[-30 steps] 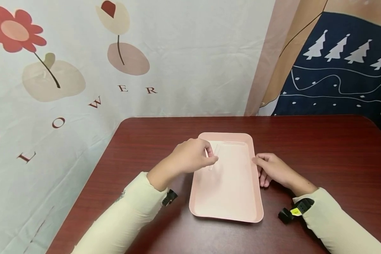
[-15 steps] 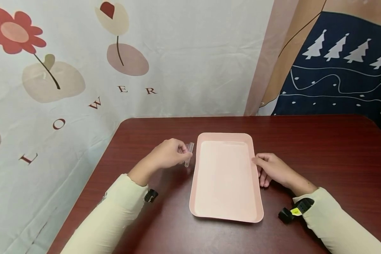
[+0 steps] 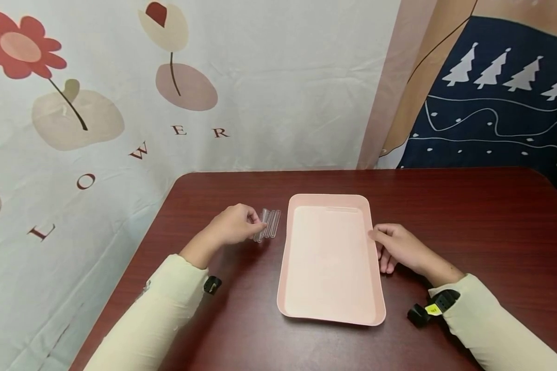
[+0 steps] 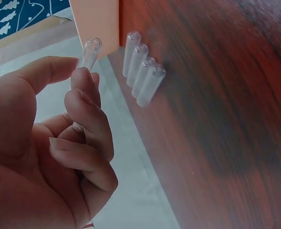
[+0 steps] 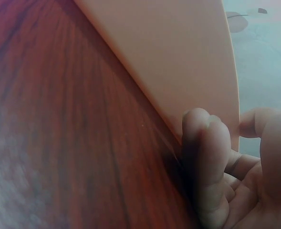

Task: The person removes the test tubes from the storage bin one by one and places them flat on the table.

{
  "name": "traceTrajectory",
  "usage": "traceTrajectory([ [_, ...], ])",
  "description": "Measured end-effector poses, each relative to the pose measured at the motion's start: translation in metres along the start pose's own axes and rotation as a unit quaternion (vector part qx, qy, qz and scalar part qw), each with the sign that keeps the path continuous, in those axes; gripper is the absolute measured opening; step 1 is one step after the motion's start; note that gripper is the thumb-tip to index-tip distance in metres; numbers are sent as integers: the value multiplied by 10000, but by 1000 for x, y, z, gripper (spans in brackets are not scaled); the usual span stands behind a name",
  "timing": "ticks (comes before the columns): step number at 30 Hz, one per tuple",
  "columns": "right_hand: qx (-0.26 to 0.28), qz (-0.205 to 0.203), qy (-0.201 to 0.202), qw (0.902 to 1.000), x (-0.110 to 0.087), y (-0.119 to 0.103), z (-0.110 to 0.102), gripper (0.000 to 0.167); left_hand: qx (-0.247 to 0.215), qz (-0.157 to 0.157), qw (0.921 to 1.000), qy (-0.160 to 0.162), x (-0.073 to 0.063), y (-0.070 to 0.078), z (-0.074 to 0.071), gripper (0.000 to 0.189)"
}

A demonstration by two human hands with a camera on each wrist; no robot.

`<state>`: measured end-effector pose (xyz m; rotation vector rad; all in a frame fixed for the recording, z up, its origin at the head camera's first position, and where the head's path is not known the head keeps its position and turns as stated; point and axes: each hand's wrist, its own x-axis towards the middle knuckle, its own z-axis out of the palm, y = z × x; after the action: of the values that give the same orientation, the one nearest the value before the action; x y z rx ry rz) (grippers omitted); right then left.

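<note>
My left hand [image 3: 234, 224] pinches a clear glass test tube [image 4: 91, 50] between thumb and fingertips, left of the pink tray [image 3: 331, 263]. Most of that tube is hidden behind the fingers. Just right of the hand, several similar clear tubes [image 3: 273, 224] lie side by side on the table; the left wrist view shows them as a neat row. My right hand [image 3: 396, 247] grips the tray's right rim, thumb on top and other fingers underneath or outside. A faint clear tube-like shape [image 3: 342, 209] lies across the tray's far end.
A dark red wooden table [image 3: 469, 232] carries everything. Behind it hangs a pale flower-print cloth [image 3: 278, 103], with a navy tree-print cloth [image 3: 496, 113] at the right. Black cameras are strapped to both wrists.
My left hand has moved left from above the tray, carrying a clear tube, to beside the tray near the other tubes. The right hand and the tray stay in place.
</note>
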<state>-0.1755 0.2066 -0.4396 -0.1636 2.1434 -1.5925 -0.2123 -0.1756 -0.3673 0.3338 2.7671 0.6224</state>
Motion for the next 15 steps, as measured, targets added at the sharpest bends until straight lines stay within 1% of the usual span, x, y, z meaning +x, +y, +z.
traceTrajectory([
  [6,-23,5,28,10000,0,-1,0,36,-13,-123,9999,-42,2,-7,-2,22],
  [15,-41,-39,18,10000,0,0,1,37,133,-460,9986,-233,7,-17,-1,21],
])
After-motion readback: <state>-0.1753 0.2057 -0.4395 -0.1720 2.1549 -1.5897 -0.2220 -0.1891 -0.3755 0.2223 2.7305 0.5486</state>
